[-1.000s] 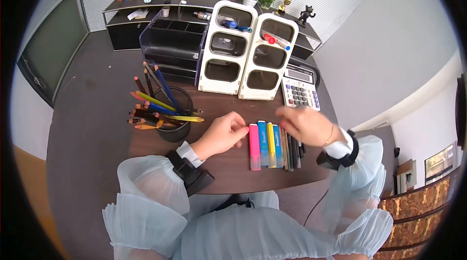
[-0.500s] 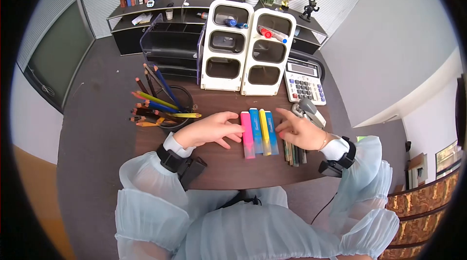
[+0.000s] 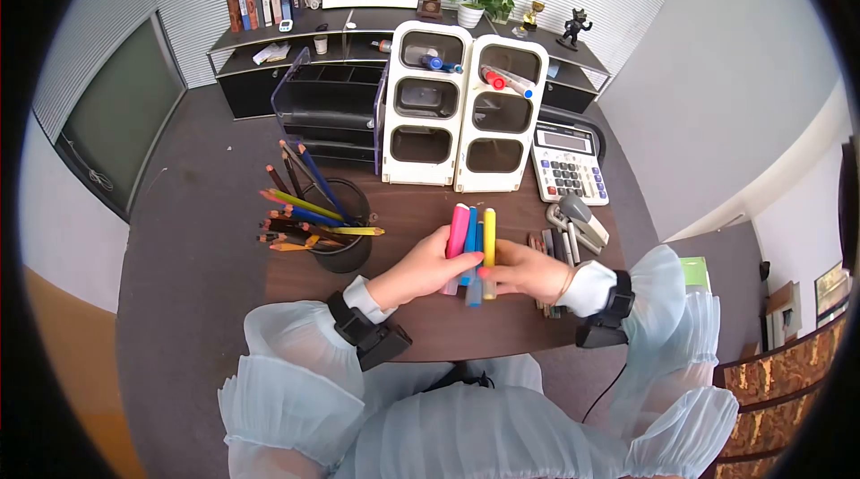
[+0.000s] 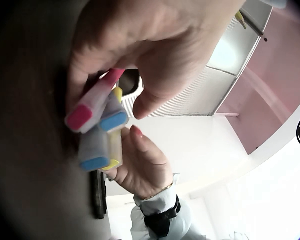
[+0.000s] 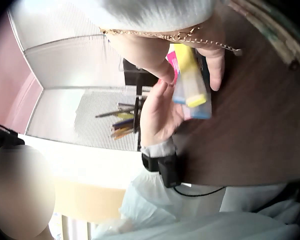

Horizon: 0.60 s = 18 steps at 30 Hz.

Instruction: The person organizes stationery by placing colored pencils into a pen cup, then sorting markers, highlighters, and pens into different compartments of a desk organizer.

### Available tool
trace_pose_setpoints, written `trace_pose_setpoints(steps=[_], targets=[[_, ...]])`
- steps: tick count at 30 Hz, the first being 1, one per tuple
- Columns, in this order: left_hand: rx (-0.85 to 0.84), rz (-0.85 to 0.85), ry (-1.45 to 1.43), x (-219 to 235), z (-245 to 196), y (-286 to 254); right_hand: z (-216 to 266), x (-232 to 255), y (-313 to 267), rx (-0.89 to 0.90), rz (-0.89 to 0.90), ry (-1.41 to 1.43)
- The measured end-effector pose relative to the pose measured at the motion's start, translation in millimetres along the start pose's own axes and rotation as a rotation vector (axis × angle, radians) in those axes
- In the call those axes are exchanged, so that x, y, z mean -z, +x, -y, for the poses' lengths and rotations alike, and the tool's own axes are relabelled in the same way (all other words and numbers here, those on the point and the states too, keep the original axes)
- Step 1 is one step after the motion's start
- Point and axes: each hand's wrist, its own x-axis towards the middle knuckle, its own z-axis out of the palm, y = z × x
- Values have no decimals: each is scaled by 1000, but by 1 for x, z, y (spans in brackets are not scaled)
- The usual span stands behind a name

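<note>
1. Left of centre: pencils point(image 3: 322, 177) are stood, leaning outward, in a dark cup point(image 3: 348, 257); tips presumably kept within reach.
2. Centre: pink highlighter point(image 3: 458, 230) is gripped by left hand point(image 3: 419, 270), thumb laid across the front, likely to keep the bundle together.
3. Upper centre: white racks point(image 3: 421, 123) are stood with their openings turned toward the person, probably for easy access.
4. Centre: blue highlighters point(image 3: 472, 221) are sandwiched between pink and yellow, side by side, tilted; whether the lower ends are clear of the tabletop cannot be told.
5. Just right of centre: yellow highlighter point(image 3: 489, 233) is pinched between thumb and fingers of right hand point(image 3: 535, 274), apparently to close the bundle's right side.
6. Right of centre: pens point(image 3: 562, 246) are laid in a row beside the stapler point(image 3: 584, 221), seemingly kept apart from the highlighters.
</note>
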Motion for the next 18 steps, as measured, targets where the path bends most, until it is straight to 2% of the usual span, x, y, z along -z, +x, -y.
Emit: trace_pose_setpoints(steps=[1, 2, 4, 5, 8, 9, 14, 16, 18], targets=[[31, -17, 33, 0, 1, 0, -1, -6, 2, -26, -71, -97], [62, -35, 66, 1, 3, -1, 0, -7, 4, -25, -66, -97], [21, -52, 46, 2, 5, -1, 1, -7, 10, 51, -71, -155], [-21, -66, 22, 3, 7, -1, -3, -6, 13, 123, -94, -131], [-107, -103, -75, 3, 11, 2, 0, -3, 13, 145, -123, -95], [-88, -99, -105, 4, 11, 2, -4, 4, 17, 147, -110, -76], [-124, -126, -148, -2, 13, 3, 9, -2, 20, 72, -163, 112], [-235, -145, -88, -4, 15, 4, 3, 4, 28, 145, -192, 95], [-238, -154, -115, -3, 10, 4, -15, 21, 45, 448, -338, -317]])
